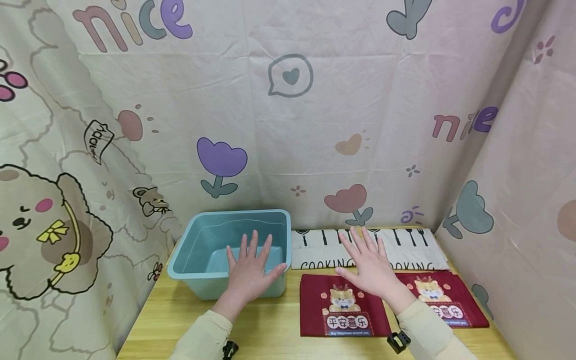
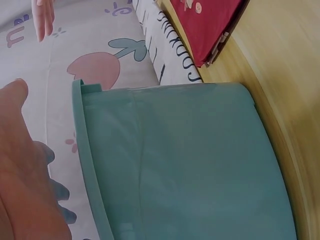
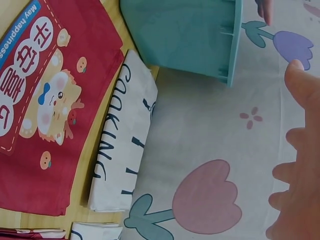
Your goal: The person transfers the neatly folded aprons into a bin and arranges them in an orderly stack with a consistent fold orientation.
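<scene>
My left hand [image 1: 250, 272] is held with fingers spread in front of the teal plastic tub [image 1: 229, 215], above the table and holding nothing. Over the folded cloths, my right hand [image 1: 370, 265] also has its fingers spread and is free of any object. Two dark red folded cloths [image 1: 310, 305] with a cartoon animal and Chinese lettering lie side by side at the right. Behind them lie white folded cloths [image 1: 315, 250] printed with utensils and "COOKING"; the right hand partly covers them. In the left wrist view, the tub's side wall [image 2: 190, 160] stands close beside the hand.
The light wooden table [image 1: 153, 325] carries everything. A printed curtain [image 1: 288, 130] hangs behind the table and along both sides. Each wrist wears a black strap, the right one [image 1: 398, 342] beside the red cloths.
</scene>
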`<state>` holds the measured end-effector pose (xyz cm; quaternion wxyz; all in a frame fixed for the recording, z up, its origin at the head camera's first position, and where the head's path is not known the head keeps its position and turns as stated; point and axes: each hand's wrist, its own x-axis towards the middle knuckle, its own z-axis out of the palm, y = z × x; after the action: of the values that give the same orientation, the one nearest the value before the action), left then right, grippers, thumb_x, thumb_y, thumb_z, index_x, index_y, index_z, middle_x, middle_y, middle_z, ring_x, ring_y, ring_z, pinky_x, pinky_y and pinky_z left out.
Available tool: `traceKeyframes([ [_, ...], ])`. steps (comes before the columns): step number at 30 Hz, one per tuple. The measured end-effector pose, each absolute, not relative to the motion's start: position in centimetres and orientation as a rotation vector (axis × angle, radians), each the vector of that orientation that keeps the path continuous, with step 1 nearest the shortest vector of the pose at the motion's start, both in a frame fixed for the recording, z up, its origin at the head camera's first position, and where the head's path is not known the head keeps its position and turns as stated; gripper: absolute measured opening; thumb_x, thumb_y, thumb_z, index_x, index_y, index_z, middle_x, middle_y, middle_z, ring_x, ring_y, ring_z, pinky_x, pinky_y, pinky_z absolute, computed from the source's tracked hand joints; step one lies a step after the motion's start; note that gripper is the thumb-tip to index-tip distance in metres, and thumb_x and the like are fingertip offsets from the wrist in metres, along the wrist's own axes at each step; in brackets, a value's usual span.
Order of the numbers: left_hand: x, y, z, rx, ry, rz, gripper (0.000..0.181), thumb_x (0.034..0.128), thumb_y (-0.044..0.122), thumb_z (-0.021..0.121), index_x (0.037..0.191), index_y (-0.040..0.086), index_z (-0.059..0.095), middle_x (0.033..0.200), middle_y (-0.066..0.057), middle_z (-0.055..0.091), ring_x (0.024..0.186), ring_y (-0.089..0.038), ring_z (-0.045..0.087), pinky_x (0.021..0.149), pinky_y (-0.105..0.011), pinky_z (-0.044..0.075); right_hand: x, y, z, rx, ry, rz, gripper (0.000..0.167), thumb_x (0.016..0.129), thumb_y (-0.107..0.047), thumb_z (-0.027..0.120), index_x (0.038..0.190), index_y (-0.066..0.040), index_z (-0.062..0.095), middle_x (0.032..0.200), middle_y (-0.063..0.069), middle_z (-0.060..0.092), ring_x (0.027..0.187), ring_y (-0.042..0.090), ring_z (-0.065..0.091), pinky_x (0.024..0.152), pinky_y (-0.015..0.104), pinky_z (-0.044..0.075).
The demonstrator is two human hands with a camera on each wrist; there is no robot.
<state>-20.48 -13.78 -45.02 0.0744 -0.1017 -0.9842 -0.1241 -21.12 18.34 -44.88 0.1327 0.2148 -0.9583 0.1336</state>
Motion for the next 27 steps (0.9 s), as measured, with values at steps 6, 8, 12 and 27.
traceKeyframes([
  [6, -20.2, -13.6, -44.6, -0.316, -2.891, -0.415, 0.09, 0.0879, 0.076, 0.045, 0.158, 0.023, 0.027, 0.164, -0.015, 0.01, 0.149, -0.042, 0.0, 0.107, -0.072, -0.009, -20.6, 18.5, -44.5, 0.613, -2.764, 0.382, 0.087, 0.09, -0.056, 0.064, 0.158, -0.018, 0.026, 0.163, 0.014, 0.016, 0.149, 0.037, 0.0, 0.113, 0.065, -0.003],
  [8, -20.0, -13.5, -44.5, -0.316, -2.868, -0.435, 0.09, 0.0876, 0.075, 0.047, 0.158, 0.023, 0.028, 0.163, -0.015, 0.012, 0.149, -0.042, 0.002, 0.107, -0.072, -0.008, -20.5, 18.5, -44.4, 0.612, -2.751, 0.396, 0.086, 0.09, -0.056, 0.063, 0.158, -0.018, 0.026, 0.163, 0.014, 0.016, 0.149, 0.037, 0.001, 0.113, 0.065, -0.002],
  [12, -19.7, -13.1, -44.4, -0.321, -2.816, -0.481, 0.089, 0.0874, 0.072, 0.052, 0.157, 0.021, 0.031, 0.162, -0.016, 0.018, 0.148, -0.042, 0.008, 0.108, -0.072, -0.006, -20.2, 18.8, -44.5, 0.608, -2.718, 0.434, 0.084, 0.09, -0.056, 0.062, 0.157, -0.018, 0.029, 0.162, 0.014, 0.018, 0.149, 0.038, 0.005, 0.114, 0.064, 0.0],
  [27, -18.0, -11.1, -43.9, -0.337, -2.559, -0.98, 0.081, 0.0882, 0.05, 0.068, 0.153, 0.012, 0.037, 0.154, -0.013, 0.038, 0.141, -0.038, 0.031, 0.108, -0.067, 0.025, -19.6, 19.7, -46.0, 0.569, -2.508, 0.885, 0.077, 0.092, -0.03, 0.07, 0.157, -0.016, 0.03, 0.157, 0.012, 0.033, 0.144, 0.041, 0.023, 0.106, 0.071, 0.022],
])
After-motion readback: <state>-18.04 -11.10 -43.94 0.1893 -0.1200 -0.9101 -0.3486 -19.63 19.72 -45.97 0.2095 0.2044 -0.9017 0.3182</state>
